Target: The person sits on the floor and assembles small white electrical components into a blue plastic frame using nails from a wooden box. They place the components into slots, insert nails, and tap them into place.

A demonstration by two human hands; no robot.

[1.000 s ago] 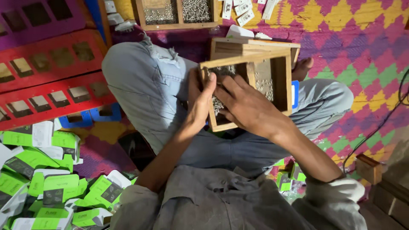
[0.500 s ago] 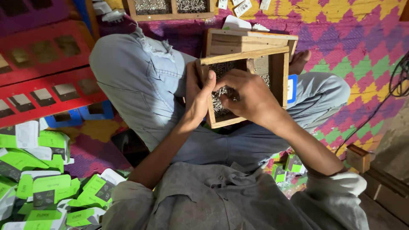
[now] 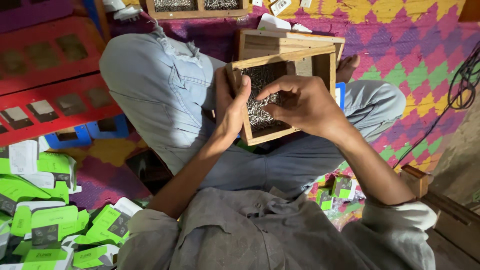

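Observation:
A small open wooden box [image 3: 287,59] rests on my lap, tilted toward me, with several small metal screws [image 3: 257,107] inside. My left hand [image 3: 231,102] grips the box's left wall, thumb hooked over the rim. My right hand [image 3: 300,102] reaches into the box from the right, fingers curled down among the screws; whether it pinches any is hidden. A second wooden box [image 3: 280,42] lies just behind the first one.
Green and white cardboard packs [image 3: 45,220] are heaped at the lower left. Red trays with dark slots [image 3: 50,90] lie at the left. A wooden tray of screws [image 3: 195,7] sits at the top. Black cable [image 3: 462,82] coils at the right on the patterned mat.
My right hand has shifted further over the box's opening, fingers dipping into the screws. The view has moved slightly, and the left hand keeps its hold on the box.

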